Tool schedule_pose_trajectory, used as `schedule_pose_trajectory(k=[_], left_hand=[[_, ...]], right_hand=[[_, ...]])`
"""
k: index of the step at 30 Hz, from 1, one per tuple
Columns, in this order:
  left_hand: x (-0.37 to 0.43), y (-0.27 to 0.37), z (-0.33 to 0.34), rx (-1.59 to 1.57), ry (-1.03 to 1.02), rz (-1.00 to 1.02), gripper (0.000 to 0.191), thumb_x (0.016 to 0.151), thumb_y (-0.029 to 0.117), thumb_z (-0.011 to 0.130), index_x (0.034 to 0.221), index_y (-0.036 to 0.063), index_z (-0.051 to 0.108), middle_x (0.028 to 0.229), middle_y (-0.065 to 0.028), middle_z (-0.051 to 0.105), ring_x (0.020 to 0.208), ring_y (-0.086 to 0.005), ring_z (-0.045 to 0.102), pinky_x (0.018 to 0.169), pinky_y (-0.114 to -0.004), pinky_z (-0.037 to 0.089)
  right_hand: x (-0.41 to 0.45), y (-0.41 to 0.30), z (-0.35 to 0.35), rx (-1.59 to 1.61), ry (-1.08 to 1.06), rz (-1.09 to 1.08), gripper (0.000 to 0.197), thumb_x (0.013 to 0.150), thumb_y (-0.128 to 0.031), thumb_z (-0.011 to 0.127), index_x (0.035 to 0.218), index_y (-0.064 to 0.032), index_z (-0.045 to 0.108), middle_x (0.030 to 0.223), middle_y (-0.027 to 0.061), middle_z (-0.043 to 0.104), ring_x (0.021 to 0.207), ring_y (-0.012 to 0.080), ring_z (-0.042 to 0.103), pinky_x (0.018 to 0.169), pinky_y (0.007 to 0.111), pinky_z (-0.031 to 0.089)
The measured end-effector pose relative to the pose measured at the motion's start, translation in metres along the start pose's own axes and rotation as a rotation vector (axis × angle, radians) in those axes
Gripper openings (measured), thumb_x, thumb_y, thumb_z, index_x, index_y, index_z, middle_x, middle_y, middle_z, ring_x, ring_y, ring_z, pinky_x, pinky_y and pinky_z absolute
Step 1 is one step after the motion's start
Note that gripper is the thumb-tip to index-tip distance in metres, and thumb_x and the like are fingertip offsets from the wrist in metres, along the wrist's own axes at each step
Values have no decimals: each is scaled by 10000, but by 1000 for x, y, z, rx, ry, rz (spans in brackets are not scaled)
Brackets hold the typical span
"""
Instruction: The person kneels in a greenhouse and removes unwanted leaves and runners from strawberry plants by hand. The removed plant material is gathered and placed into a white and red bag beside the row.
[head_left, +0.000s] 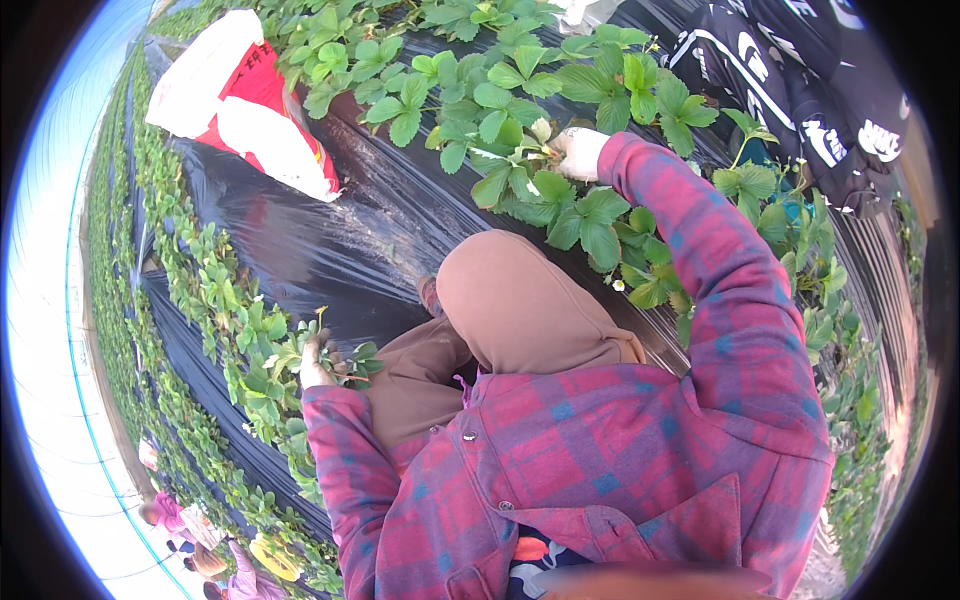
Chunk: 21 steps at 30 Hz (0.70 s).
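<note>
My right hand (582, 153), in a whitish glove, reaches into the strawberry plants (592, 225) of the row before me. Its fingers are closed around pale, brownish stems (553, 154) near a whitish, withered-looking leaf (541, 130). Low on the left, beside my bent leg, my left hand (319, 364) wears a soiled glove. It is shut on a small bunch of strawberry leaves (365, 360) with stems that stick out on both sides. Part of its fingers is hidden by the leaves.
Black plastic mulch film (300, 255) covers the furrow on my left. A white and red sack (247, 112) bearing writing lies there. Dark clothing with Nike logos (780, 90) is at the upper right. Other people (176, 525) are near a yellow basket (274, 556) at the lower left.
</note>
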<state>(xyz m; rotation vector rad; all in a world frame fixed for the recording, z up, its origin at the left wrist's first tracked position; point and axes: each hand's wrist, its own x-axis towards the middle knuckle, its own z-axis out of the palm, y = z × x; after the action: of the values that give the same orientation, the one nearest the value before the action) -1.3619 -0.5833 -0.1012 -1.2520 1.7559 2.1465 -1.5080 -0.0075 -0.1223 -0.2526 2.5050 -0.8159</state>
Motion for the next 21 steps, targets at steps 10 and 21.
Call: schedule_pose_trajectory(k=[10,21], left_hand=[[2,-4,-6,-27,53,8,374,974,376,585,1186,69,619,798,22,549,573,-88,467,455,-231,379],[12,0,-6,27,5,9,375,956,382,591,1174,77,607,802,11,544,587,-94,479,454,-248,382]], right_hand=[[-31,67,-4,1448,710,201,326,955,-328,669,1135,-57,661,979,77,705,763,224,686,683,368,572],[-17,25,-9,215,393,128,313,926,-258,563,1164,-97,687,1082,123,724,990,306,685,909,420,525]])
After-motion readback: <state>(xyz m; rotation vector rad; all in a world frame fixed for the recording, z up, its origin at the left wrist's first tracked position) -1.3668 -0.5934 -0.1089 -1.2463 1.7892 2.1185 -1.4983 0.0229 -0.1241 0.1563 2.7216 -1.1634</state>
